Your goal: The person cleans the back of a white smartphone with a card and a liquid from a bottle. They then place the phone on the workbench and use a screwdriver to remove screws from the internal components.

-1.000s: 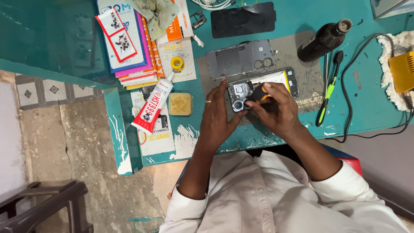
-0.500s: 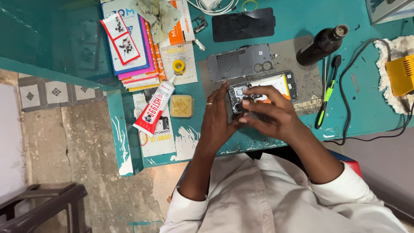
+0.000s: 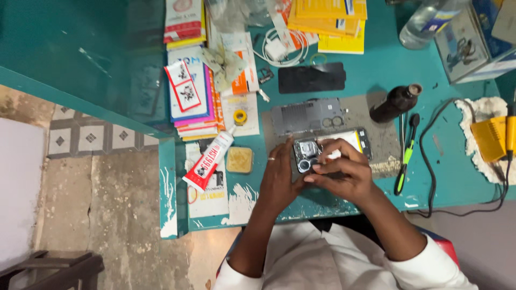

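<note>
— What do the hands have in the head view?

— An opened phone (image 3: 330, 150), back cover off, lying on a grey mat (image 3: 376, 123) near the front edge of the teal table (image 3: 376, 70). The left hand (image 3: 279, 174) grips the phone's camera end, fingers curled round that edge and thumb against it. The right hand (image 3: 341, 174) lies over the phone's near side, its fingertips pressed together on the inside of the phone just beside the camera block. Whether they pinch some small part there, I cannot tell; it is too small to see.

— And just around the phone?

— A grey back cover (image 3: 306, 115) lies on the mat just beyond it, and a black screen panel (image 3: 312, 78) farther back, off the mat. A dark bottle (image 3: 395, 103) lies tilted at the mat's far right corner. Right of the mat are a green-handled tool (image 3: 403, 169) and a slim black one beside it.

— On the left side?

— A red-and-white glue tube (image 3: 208, 161) points diagonally towards a small roll of yellow tape (image 3: 240, 116); a square tan pad (image 3: 239, 159) sits just beside the tube. Behind them is a stack of coloured packets (image 3: 188, 102).

— Far right?

— A yellow device (image 3: 492, 137) rests on white wadding, with a black cable (image 3: 430, 161) looping along the table's edge. A clear plastic bottle (image 3: 424, 24) lies at the back.
</note>
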A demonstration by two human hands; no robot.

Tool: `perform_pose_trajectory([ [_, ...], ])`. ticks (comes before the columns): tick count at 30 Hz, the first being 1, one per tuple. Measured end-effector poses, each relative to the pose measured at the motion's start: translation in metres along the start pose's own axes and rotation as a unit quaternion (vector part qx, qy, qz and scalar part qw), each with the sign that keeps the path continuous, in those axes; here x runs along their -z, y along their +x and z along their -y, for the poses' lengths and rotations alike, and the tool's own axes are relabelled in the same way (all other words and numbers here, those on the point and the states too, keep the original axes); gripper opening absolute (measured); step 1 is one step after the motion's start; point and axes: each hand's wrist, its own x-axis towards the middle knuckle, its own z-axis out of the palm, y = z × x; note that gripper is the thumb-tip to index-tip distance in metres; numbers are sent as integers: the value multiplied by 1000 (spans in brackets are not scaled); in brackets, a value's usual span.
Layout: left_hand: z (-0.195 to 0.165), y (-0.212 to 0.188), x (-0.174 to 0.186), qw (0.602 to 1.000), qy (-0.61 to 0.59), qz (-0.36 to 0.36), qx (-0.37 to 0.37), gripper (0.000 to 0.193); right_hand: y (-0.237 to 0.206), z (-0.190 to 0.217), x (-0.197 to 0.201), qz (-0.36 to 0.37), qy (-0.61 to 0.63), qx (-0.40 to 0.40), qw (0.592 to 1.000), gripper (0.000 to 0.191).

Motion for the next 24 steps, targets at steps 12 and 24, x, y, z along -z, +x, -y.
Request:
perform_pose_trajectory([
  [12,0,-2,2,1000,18,-2,0,93,-5,-4,0,-28,-3,-78,997,28],
  [24,0,2,-2,1000,11,-9,0,89,-3,3,5,26,-46,-144,988,26],
])
